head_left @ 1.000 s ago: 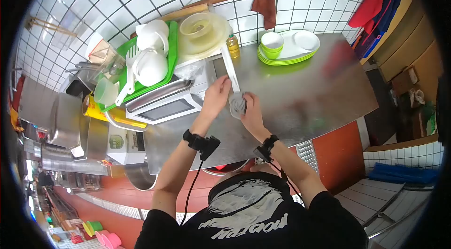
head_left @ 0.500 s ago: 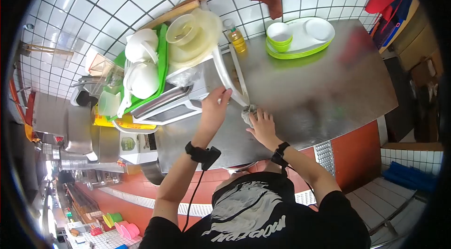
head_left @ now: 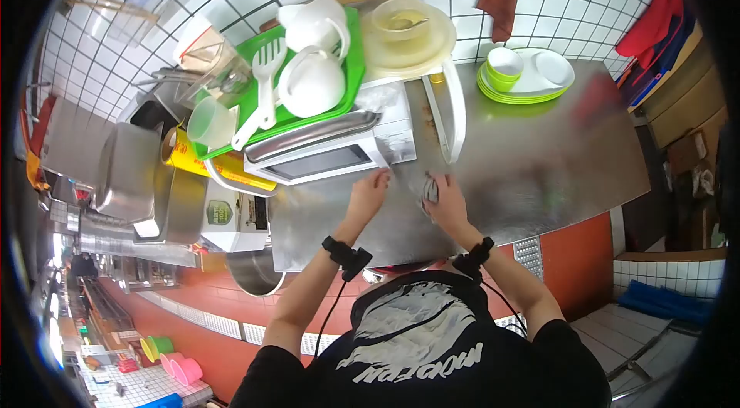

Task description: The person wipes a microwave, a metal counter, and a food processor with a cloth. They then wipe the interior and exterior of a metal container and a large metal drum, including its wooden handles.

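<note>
On the metal counter [head_left: 532, 169], my right hand [head_left: 447, 204] holds a crumpled grey cloth [head_left: 429, 192] under and between its fingers. My left hand [head_left: 371, 194] hovers just in front of the white microwave [head_left: 324, 165], fingers curled; whether anything small is between them cannot be made out. Behind my right hand stands a curved white frame [head_left: 455, 111]. A green tray [head_left: 356, 53] on top of the microwave carries white pitchers [head_left: 312, 80] and a white slotted spatula [head_left: 267, 73].
Green-rimmed white plates and bowls [head_left: 532, 84] are stacked at the back right. A pale bowl [head_left: 401, 20] sits on lids beside the tray. A yellow box [head_left: 185, 155] lies at the left. A brown cloth [head_left: 499, 0] hangs on the tiled wall.
The view has shifted, so the microwave and tray appear further right. My right hand has drawn the cloth closer to the counter's front, and its fingers now wrap round it.
</note>
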Action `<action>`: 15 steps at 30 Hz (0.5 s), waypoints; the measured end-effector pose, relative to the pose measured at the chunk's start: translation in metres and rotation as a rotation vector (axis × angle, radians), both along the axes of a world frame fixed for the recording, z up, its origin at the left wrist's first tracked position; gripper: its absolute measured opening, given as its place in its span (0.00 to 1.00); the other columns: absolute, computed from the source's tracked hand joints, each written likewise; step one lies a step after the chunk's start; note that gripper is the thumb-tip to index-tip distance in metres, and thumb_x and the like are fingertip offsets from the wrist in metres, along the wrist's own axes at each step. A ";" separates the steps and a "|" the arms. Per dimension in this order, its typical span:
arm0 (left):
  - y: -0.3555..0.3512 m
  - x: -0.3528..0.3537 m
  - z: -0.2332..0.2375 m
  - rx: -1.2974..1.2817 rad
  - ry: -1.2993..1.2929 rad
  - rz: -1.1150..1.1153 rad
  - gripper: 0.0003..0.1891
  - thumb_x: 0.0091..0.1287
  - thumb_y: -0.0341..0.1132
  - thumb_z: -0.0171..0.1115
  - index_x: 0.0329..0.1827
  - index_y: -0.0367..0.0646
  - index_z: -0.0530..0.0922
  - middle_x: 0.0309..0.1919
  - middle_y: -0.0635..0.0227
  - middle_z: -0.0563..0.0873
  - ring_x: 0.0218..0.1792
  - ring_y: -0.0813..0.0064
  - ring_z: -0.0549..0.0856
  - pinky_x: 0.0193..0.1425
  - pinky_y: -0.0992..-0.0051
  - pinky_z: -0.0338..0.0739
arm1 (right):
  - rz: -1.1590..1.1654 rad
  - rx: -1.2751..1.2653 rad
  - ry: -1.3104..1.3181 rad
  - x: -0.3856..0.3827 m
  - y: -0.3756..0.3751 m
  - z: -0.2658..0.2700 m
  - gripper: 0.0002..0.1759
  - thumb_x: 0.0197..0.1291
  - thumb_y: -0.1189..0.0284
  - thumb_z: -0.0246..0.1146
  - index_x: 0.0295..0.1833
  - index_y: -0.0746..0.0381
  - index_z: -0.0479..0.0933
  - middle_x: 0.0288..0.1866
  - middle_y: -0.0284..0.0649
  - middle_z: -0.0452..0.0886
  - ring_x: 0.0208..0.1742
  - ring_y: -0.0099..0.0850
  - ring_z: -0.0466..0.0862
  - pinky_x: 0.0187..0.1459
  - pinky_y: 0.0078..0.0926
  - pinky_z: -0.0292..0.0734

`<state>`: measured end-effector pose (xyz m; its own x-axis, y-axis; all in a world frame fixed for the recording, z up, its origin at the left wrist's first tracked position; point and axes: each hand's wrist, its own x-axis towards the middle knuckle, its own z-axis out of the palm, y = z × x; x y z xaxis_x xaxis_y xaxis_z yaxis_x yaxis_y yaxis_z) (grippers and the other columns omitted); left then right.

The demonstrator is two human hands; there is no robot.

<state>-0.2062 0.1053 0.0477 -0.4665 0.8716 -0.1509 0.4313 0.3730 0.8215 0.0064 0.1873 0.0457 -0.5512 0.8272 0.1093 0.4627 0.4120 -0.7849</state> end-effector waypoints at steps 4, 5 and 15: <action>-0.005 -0.020 0.027 0.170 0.263 0.014 0.20 0.74 0.34 0.56 0.66 0.37 0.75 0.52 0.54 0.87 0.45 0.62 0.89 0.48 0.69 0.83 | 0.004 0.404 0.021 -0.051 0.014 0.079 0.43 0.47 0.79 0.71 0.71 0.44 0.70 0.60 0.50 0.70 0.61 0.52 0.73 0.58 0.44 0.75; -0.004 -0.021 0.035 0.181 0.255 0.014 0.20 0.74 0.34 0.56 0.66 0.37 0.75 0.52 0.54 0.87 0.45 0.62 0.89 0.48 0.69 0.83 | 0.005 0.415 0.012 -0.064 0.020 0.084 0.43 0.47 0.79 0.71 0.71 0.44 0.70 0.60 0.50 0.70 0.61 0.52 0.73 0.58 0.44 0.75; -0.013 -0.030 0.037 0.202 -0.241 -0.016 0.28 0.74 0.31 0.55 0.77 0.38 0.63 0.62 0.57 0.81 0.50 0.69 0.88 0.48 0.72 0.84 | -0.219 0.345 -0.068 -0.078 0.028 0.038 0.27 0.53 0.72 0.71 0.60 0.55 0.74 0.58 0.50 0.73 0.57 0.53 0.76 0.54 0.45 0.77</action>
<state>-0.2362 0.0926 0.0850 -0.4243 0.9021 -0.0787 0.2195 0.1867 0.9576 -0.0716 0.2154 0.0835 -0.3814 0.8473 0.3696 0.6152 0.5311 -0.5827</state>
